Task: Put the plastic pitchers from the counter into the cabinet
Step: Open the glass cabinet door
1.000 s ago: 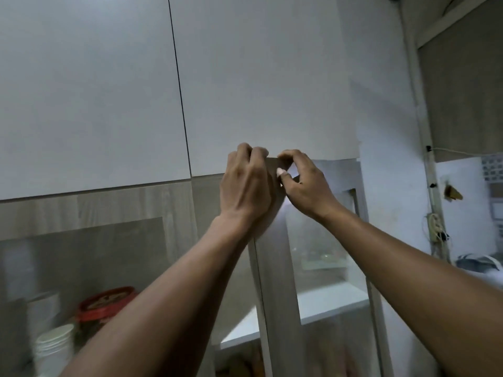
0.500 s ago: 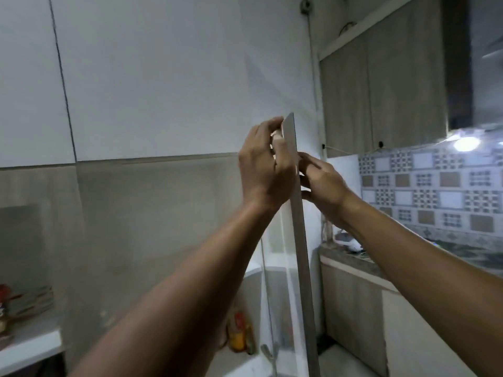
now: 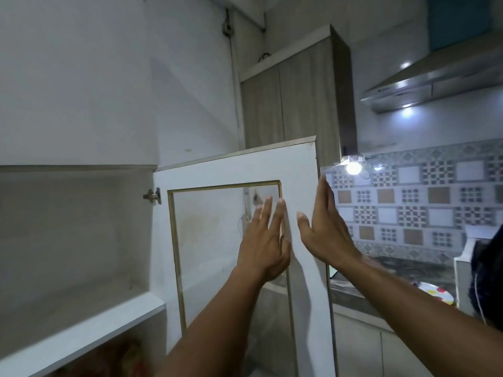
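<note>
Door (image 3: 236, 170) now wide, fingers (image 3: 268, 210) off.

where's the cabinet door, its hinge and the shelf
cabinet door (image 3: 239, 170): head view, white upper frame
hinge (image 3: 152, 196): head view, metal body
shelf (image 3: 89, 331): head view, white front edge

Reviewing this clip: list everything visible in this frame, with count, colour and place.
cabinet door: one, white with glass pane, swung open, centre
hinge: one, metal, door's left edge
cabinet shelf: one, white, lower left
wall cabinet: one, wood-grain, behind the door
range hood: one, steel, upper right
tiled backsplash: patterned, right
counter: dark, right
plate: one, white, spotted, on counter
left hand: open, at door
right hand: open, at door edge
</note>
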### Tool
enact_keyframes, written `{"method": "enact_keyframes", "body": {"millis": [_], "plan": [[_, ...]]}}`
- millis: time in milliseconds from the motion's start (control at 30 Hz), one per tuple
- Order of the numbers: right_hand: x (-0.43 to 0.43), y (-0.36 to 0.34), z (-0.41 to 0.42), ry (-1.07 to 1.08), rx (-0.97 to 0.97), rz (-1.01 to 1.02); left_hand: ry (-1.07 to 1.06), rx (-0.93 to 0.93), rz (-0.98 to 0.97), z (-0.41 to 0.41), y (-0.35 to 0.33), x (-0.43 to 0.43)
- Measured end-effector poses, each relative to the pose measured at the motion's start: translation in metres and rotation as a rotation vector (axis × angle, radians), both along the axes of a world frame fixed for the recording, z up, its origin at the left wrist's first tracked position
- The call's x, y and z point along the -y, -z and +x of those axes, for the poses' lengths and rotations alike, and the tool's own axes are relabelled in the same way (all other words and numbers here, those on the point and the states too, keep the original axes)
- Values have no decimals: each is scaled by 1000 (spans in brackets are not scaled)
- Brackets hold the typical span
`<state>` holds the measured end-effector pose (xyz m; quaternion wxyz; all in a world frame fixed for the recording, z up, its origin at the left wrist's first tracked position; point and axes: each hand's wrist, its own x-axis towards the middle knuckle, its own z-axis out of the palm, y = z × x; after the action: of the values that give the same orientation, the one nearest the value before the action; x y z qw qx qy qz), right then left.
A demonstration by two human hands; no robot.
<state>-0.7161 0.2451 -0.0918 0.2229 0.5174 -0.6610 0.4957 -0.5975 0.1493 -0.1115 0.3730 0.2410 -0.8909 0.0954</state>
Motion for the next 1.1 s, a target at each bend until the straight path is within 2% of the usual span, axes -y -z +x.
{"method": "enact_keyframes", "body": {"millis": [133, 267, 433, 567, 833, 967, 1100], "plan": [[24, 20, -44, 333, -326, 40, 31, 75, -44, -38, 4, 41], [50, 28, -93, 529, -405, 207, 26, 119, -88, -73, 6, 83], [61, 34, -123, 624, -475, 305, 15, 49, -167, -102, 20, 106], [64, 35, -121, 630, -475, 285, 7, 19, -209, -106, 25, 113], [47, 25, -88, 627, -518, 290, 1, 154, -81, -58, 0, 74], [46, 15, -45, 460, -629, 256, -158, 166, -37, 10, -2, 53], [56, 14, 24, 211, -652, 299, -345, 231, 28, 104, 15, 39]]}}
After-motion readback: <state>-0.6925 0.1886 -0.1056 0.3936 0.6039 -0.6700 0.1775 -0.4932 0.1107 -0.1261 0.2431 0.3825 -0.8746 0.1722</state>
